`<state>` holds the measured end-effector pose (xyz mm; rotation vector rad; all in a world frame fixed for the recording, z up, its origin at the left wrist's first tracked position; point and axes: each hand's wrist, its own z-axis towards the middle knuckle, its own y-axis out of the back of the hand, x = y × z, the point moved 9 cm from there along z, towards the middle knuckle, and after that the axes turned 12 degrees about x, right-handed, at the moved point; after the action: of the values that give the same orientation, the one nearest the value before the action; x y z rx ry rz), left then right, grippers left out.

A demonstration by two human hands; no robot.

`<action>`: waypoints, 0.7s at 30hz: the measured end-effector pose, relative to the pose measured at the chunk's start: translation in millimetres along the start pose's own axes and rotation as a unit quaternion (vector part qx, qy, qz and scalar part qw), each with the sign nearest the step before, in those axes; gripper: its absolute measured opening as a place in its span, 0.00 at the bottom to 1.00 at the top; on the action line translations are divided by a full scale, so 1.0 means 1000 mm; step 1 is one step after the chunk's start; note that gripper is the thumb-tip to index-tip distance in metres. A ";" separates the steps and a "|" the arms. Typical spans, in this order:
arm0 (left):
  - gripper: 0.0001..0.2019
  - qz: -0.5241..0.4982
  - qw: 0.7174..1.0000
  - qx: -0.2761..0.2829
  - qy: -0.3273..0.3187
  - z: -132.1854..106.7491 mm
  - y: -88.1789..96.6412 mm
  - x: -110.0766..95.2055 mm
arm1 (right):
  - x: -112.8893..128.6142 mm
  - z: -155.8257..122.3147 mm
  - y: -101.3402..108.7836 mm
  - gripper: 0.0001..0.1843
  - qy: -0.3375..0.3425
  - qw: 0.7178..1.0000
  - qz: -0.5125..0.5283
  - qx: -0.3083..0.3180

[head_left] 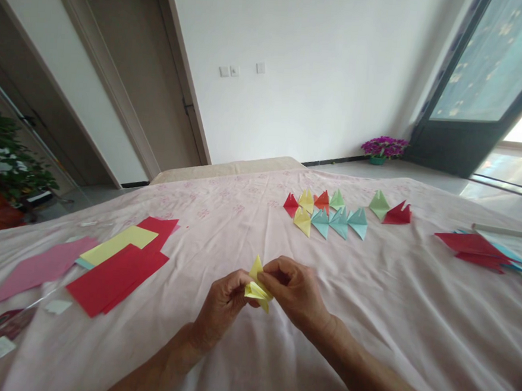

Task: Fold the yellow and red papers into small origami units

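Note:
A yellow folded paper piece (258,289) is held up between my two hands, above the pink cloth. My left hand (223,303) pinches its left side, fingers closed on it. From the right, my right hand (294,290) grips the paper with thumb and fingertips. One pointed tip sticks up and another hangs down; part of the folds is covered by my fingers. Beyond my hands stand several finished-looking folded paper shapes, among them a yellow one (302,222), a blue one (339,222), a red one (397,213) and a green one (379,205).
Flat red sheets (116,281), a yellow sheet (121,244) and a pink sheet (43,269) lie at the left. More red paper (474,249) rests at the far right. A patterned pink cloth (223,228) covers the surface. Purple flowers (384,147) stand by the wall.

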<state>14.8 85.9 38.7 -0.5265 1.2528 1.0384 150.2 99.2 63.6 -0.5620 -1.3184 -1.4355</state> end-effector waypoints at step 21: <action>0.10 -0.160 0.983 -0.077 0.043 0.002 0.013 0.011 | 0.056 -0.012 0.002 0.11 0.257 0.954 -0.118 0.105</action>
<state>4.3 97.1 31.5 -0.8697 1.1222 0.8488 137.4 67.9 109.3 0.1168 -1.1170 -1.4776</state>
